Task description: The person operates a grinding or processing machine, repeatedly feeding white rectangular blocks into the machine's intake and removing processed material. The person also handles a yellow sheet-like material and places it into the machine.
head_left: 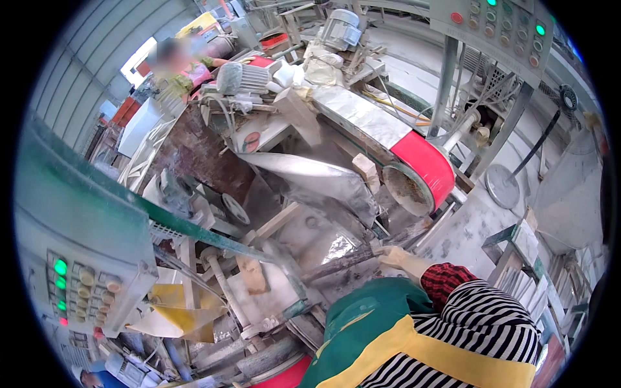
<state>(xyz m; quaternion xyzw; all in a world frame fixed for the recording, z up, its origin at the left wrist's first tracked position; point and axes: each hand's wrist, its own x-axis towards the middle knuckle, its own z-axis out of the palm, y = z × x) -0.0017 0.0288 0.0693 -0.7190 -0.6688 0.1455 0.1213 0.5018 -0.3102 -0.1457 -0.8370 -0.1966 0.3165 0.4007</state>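
Right hand point(396, 257) in a pale glove has its grip closed on a dusty grey bar point(339, 264) low beside the red sanding belt point(424, 165), left hand's out of sight, so I'd worry a slip feeds the glove into it.

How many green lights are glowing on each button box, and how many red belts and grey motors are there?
Green lights on the left control panel: 3
Green lights on the top control panel: 2
Red sanding belt: 1
Grey electric motors: 2, one ribbed, one at the back
Total: 8
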